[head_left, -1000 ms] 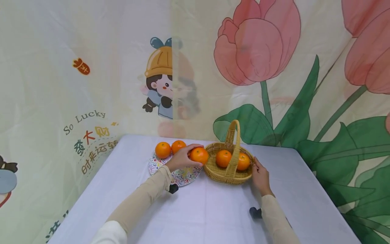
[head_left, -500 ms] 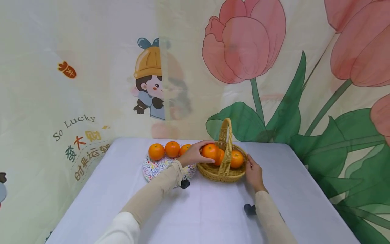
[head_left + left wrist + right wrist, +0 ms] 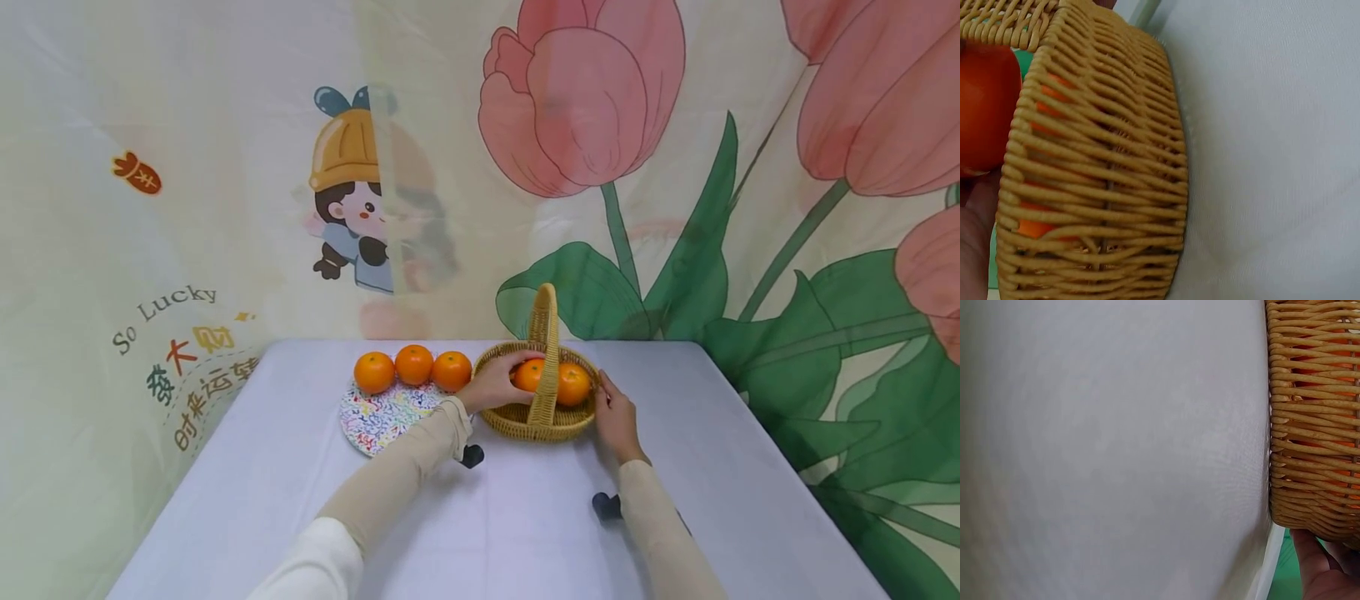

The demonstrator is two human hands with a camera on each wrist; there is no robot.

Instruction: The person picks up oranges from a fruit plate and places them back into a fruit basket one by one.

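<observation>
A wicker basket (image 3: 517,425) with a tall arched handle stands toward the back of the table. My left hand (image 3: 495,385) reaches over its left rim, thumb and fingers around an orange (image 3: 528,376). The left wrist view shows this orange (image 3: 985,106) at the rim, with more orange color through the weave. Another orange (image 3: 573,384) lies in the basket right of the handle. My right hand (image 3: 618,421) grips the basket's right end; the right wrist view shows its fingers (image 3: 1310,553) at the basket's end.
Left of the basket lies a round plate (image 3: 382,417) with a colorful speckled pattern. Three oranges sit along its back edge, the nearest orange (image 3: 452,371) close to my left wrist. A white cloth (image 3: 525,533) covers the table; a printed curtain (image 3: 450,317) hangs behind.
My left hand has carried the orange rightward from over the plate and lowered it into the basket. My right hand stays on the basket's right end. The head view has shifted slightly.
</observation>
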